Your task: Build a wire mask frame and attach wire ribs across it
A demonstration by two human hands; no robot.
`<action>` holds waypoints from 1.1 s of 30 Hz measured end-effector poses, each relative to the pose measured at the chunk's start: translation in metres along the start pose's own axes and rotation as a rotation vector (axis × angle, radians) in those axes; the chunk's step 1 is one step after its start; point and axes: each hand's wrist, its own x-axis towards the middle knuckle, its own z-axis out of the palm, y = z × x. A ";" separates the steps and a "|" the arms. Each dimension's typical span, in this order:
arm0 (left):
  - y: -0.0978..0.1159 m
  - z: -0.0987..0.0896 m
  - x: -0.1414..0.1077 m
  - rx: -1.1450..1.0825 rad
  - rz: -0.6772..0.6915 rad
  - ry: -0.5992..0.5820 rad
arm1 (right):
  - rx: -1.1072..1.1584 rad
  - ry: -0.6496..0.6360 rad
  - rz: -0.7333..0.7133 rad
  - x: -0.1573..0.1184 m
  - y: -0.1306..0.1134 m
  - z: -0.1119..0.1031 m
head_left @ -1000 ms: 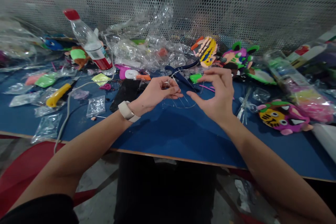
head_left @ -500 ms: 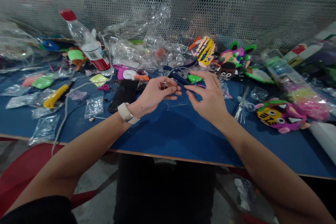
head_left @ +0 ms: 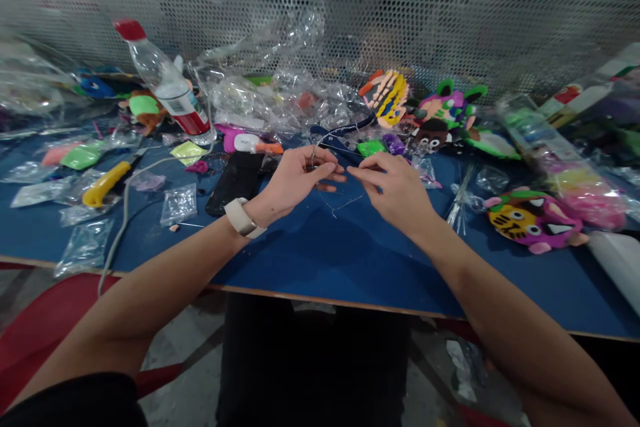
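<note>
My left hand (head_left: 300, 180) is closed in a pinch on a thin silvery wire (head_left: 326, 139), above the blue table. The wire curves up in a loop over the fingers, and a thin bent length also hangs below between the hands. To the right of it, my right hand (head_left: 400, 193) has thumb and forefinger brought together, apparently on part of the same wire; the exact contact is too fine to see clearly. Behind the hands lie dark-blue-handled pliers (head_left: 345, 145), partly hidden. A black phone-like object (head_left: 233, 183) lies beside my left hand.
A yellow utility knife (head_left: 106, 185) and a grey cable (head_left: 125, 213) lie left. A red-capped bottle (head_left: 173, 97) stands behind them. Crumpled plastic bags (head_left: 290, 93) and clay figures line the back. A bundle of wires (head_left: 460, 207) and a colourful clay mask (head_left: 535, 220) lie right.
My right hand's spread fingers have come together in a pinch close to my left hand. The hanging length of wire has swung and widened towards the right; my left hand has barely moved.
</note>
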 end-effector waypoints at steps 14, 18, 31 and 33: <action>-0.010 -0.002 0.003 0.072 0.043 0.014 | 0.060 -0.043 0.006 0.002 0.009 -0.005; -0.008 -0.004 0.004 0.118 0.048 0.055 | 0.069 0.000 -0.002 0.002 0.017 -0.007; -0.015 -0.019 0.019 0.165 0.063 0.067 | 0.176 -0.060 -0.013 0.004 0.025 -0.006; -0.017 -0.021 0.020 0.180 0.059 0.080 | 0.205 -0.046 -0.030 0.005 0.023 -0.007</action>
